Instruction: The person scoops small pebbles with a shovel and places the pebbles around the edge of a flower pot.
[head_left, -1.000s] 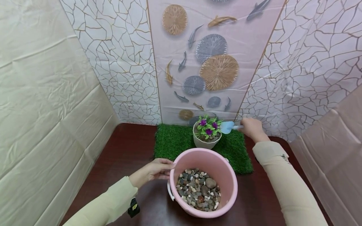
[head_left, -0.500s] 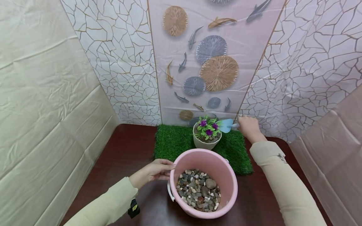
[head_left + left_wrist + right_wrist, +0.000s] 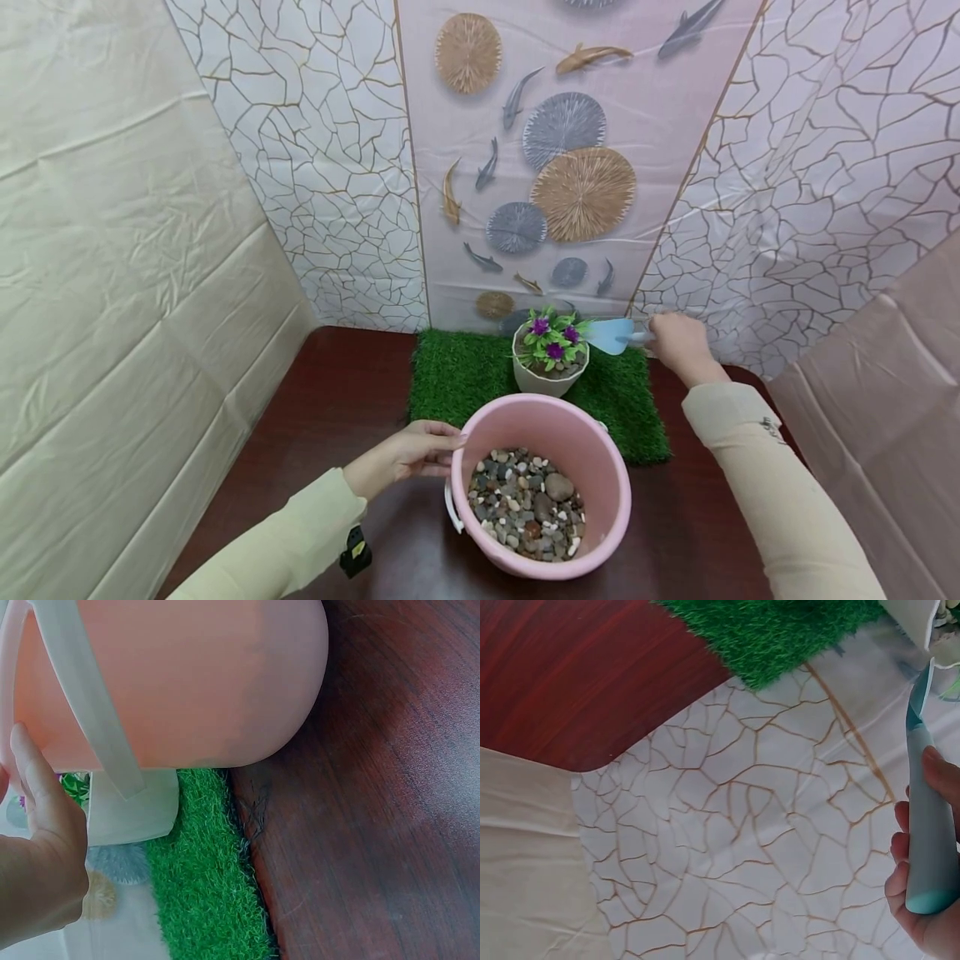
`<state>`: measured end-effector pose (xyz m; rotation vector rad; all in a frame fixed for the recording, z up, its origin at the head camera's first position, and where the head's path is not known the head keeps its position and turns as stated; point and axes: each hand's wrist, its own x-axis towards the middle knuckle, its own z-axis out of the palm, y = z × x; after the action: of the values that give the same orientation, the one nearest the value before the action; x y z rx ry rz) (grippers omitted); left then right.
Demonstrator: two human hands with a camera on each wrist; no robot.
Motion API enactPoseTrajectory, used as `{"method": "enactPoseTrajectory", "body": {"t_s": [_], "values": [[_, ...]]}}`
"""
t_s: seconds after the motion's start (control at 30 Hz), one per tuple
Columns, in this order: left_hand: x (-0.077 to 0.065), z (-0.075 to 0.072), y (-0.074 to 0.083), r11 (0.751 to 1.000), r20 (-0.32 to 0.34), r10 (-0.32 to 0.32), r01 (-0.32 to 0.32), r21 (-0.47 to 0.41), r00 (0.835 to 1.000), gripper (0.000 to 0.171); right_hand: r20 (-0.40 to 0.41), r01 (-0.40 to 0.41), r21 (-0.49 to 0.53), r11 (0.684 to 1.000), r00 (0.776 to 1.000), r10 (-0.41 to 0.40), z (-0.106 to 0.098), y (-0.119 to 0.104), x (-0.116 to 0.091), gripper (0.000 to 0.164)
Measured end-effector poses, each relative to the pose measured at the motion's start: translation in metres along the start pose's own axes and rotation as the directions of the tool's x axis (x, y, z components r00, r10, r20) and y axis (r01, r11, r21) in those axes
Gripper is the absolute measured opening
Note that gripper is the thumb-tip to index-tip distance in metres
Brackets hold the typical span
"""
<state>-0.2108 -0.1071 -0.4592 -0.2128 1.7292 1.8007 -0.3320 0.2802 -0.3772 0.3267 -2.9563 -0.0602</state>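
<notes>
In the head view my left hand (image 3: 411,451) holds the rim of a pink bucket (image 3: 617,508) at its left side. Pebbles and larger stones (image 3: 528,508) cover the bucket's bottom. My right hand (image 3: 681,343) grips the handle of a garden trowel (image 3: 932,825), its light blue blade pointing left. The blade's tip is at the right edge of a white flowerpot (image 3: 542,385), by the leaves. A plant with purple flowers (image 3: 553,351) stands in the pot, with stones around its base. In the left wrist view my fingers (image 3: 46,799) lie against the bucket's outside near the rim.
The pot stands on a green artificial grass mat (image 3: 457,371), behind the bucket. Below is a dark red-brown wooden table (image 3: 337,392). The bucket's white bail handle (image 3: 453,506) hangs at its left side. Patterned cloth walls (image 3: 345,167) rise behind the table and at both sides.
The right hand and trowel shifted slightly left toward the pot, then back right. The left hand and bucket have stayed in place.
</notes>
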Motion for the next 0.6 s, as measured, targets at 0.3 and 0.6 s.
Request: {"method": "enactPoseTrajectory", "body": {"t_s": [0.3,0.6], "values": [[-0.001,0.0,-0.001,1.0,-0.006,-0.005,0.005,0.003,1.0,0.023,0.024,-0.014,0.049,0.999,1.0,0.013,0.004,0.023,-0.013,0.013],[-0.002,0.0,-0.001,1.0,-0.004,0.003,-0.003,0.001,1.0,0.022,0.076,0.047,0.098,0.994,0.996,-0.055,-0.007,0.028,-0.027,0.02]]}}
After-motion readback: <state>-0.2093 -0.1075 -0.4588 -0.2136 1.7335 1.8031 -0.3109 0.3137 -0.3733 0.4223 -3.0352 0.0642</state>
